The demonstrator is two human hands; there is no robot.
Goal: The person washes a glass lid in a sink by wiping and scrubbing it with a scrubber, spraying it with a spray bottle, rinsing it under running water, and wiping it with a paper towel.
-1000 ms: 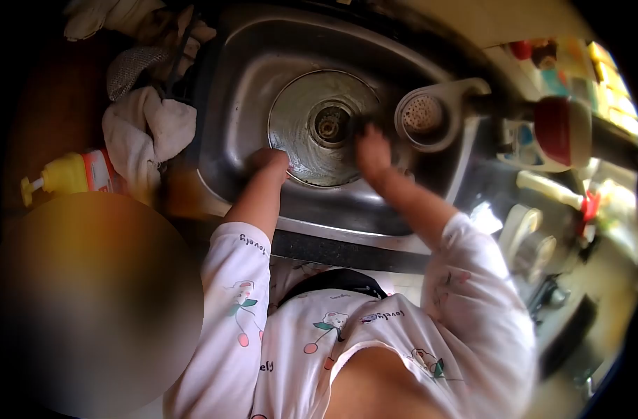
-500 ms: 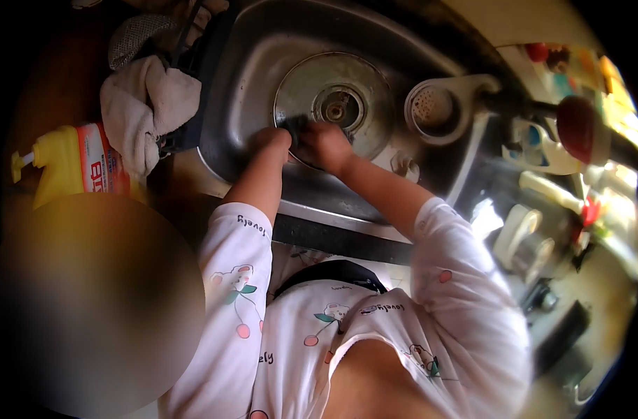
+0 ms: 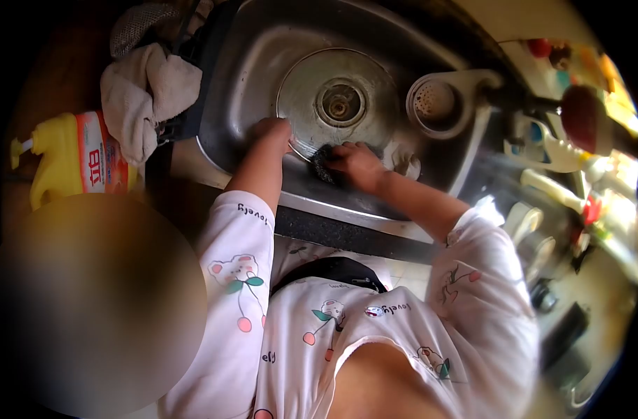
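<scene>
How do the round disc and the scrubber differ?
The round disc is broad and pale; the scrubber is small and dark. The disc looks smooth, the scrubber rough. The left hand is at the disc's rim; the right hand holds the scrubber. Both are in the sink.

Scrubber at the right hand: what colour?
The scrubber is dark grey, best seen in the head view.

The head camera looks steeply down from above the fingers (image 3: 344, 151). Well apart from them, it faces the surrounding sink (image 3: 242, 101).
</scene>
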